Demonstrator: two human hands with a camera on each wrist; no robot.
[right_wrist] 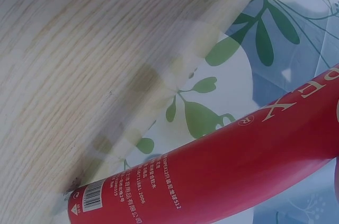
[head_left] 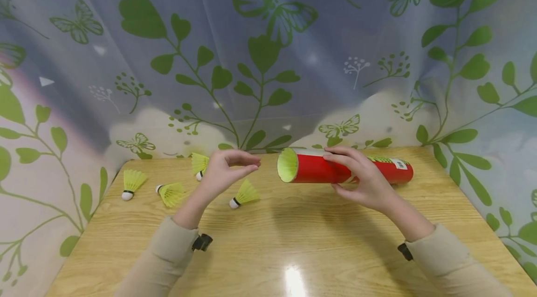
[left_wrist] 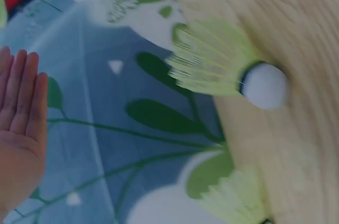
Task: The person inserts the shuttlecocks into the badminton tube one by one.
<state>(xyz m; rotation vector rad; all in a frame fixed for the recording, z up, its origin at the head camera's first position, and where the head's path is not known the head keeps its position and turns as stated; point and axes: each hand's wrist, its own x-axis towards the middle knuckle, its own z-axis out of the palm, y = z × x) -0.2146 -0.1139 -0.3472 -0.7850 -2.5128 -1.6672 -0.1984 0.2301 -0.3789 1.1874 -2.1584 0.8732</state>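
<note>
My right hand (head_left: 362, 178) grips a red shuttlecock tube (head_left: 312, 169) around its middle, with the tube lying nearly level above the wooden table. A yellow shuttlecock skirt (head_left: 287, 165) fills the tube's left mouth. In the right wrist view the printed far end of the tube (right_wrist: 206, 181) slants across the lower right. My left hand (head_left: 224, 171) is held to the left of that mouth, fingers extended and holding nothing. The left wrist view shows its flat palm (left_wrist: 21, 123) beside a yellow shuttlecock (left_wrist: 228, 70) with a white cork.
On the wooden table (head_left: 268, 250) several loose yellow shuttlecocks lie at the left: one at the far left (head_left: 133, 183), one beside it (head_left: 171, 193), one behind the left hand (head_left: 199, 164), one right of the left wrist (head_left: 245, 194). A leaf-patterned curtain (head_left: 268, 78) hangs behind the table.
</note>
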